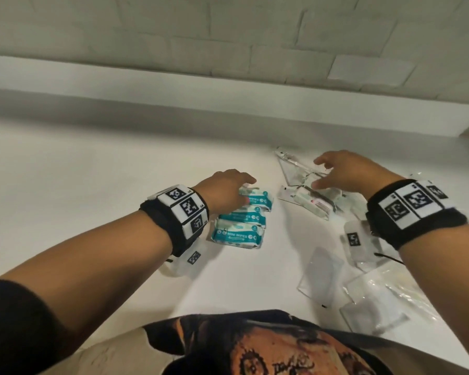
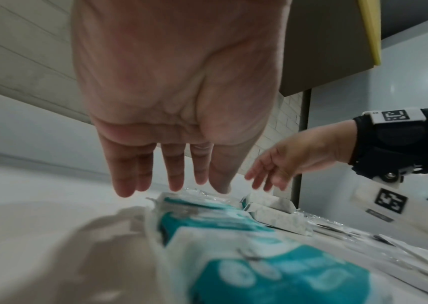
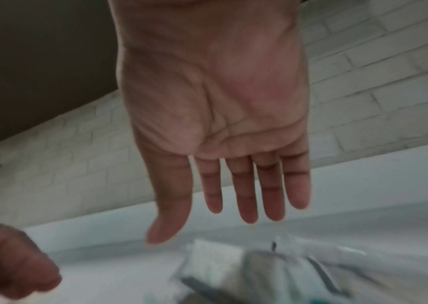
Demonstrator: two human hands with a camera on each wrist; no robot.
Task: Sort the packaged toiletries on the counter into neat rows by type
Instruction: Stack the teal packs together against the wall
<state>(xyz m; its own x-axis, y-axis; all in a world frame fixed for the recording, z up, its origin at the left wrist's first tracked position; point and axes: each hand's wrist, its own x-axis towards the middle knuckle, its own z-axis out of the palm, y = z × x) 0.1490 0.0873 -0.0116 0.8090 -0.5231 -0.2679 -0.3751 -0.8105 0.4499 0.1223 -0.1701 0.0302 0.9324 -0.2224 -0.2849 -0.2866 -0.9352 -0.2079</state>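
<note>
1. Three teal-and-white soft wipes packs (image 1: 240, 220) lie in a row mid-tabletop (image 1: 92, 171), touching each other.
2. The left hand (image 1: 224, 192) is over the farthest pack, fingers straight, holding nothing.
3. The right hand (image 1: 347, 171) hovers spread above crinkly clear packets (image 1: 306, 190).
4. More clear packets (image 1: 371, 290) lie by the near right edge.

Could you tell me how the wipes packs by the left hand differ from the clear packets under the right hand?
The wipes packs are teal and white, opaque, in a neat row; the clear packets are see-through and lie jumbled. The left hand rests on its packs; the right hand hovers open.
</note>
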